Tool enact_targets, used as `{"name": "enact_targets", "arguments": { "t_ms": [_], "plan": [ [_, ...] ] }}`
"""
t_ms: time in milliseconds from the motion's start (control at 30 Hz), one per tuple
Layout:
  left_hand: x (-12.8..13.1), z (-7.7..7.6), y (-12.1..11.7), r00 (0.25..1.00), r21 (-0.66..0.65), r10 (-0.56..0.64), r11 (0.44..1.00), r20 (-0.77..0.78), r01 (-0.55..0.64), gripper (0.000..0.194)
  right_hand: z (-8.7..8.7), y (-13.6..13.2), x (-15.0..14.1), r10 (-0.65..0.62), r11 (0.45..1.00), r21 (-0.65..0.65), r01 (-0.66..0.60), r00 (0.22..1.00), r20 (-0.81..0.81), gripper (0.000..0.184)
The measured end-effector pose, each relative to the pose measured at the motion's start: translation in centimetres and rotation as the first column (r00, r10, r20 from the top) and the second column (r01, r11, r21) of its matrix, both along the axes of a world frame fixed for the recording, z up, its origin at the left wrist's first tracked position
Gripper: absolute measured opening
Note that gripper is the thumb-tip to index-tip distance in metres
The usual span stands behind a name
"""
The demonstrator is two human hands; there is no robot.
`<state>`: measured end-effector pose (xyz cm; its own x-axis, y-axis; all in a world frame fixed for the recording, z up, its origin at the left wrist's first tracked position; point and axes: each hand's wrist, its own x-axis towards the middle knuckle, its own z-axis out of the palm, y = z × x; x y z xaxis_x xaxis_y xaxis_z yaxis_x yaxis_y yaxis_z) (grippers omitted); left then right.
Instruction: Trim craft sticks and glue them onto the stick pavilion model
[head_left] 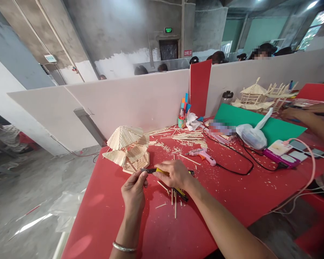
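Observation:
My right hand [174,174] is closed around pliers [181,194] with yellow-and-black handles, their dark jaws pointing left. At the tip of the jaws, my left hand [135,185] is pinched shut; whatever lies between its thumb and fingers is too small to make out. Just beyond my hands stands a tiered model pavilion [126,138] built of thin wooden sticks, at the table's left side. Several loose wooden sticks [175,205] lie on the red table [118,223] beneath the pliers.
A pink glue gun [203,156] lies right of my hands, its black cord running right. Behind are piled sticks [189,136] and scraps. Farther right are a white plastic bag [252,136], a green board [259,120], a purple power strip [280,158] and another person's arms [310,117].

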<state>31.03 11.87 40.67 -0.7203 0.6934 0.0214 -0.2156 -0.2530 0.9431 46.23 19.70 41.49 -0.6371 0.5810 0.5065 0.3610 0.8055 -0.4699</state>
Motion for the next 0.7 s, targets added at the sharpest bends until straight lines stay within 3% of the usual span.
{"name": "enact_targets", "arguments": {
  "t_ms": [400,700],
  "plan": [
    [0.15,-0.20,-0.03,0.999,0.007,-0.015,1.000,0.048,0.015,0.034,0.10,-0.20,-0.11,-0.087,0.976,0.203,0.079,0.996,0.031,0.030],
    [0.00,0.04,0.13,0.997,-0.027,0.016,1.000,0.079,-0.014,0.038,-0.01,-0.01,-0.18,-0.002,1.000,-0.024,0.002,1.000,-0.004,0.033]
  ]
}}
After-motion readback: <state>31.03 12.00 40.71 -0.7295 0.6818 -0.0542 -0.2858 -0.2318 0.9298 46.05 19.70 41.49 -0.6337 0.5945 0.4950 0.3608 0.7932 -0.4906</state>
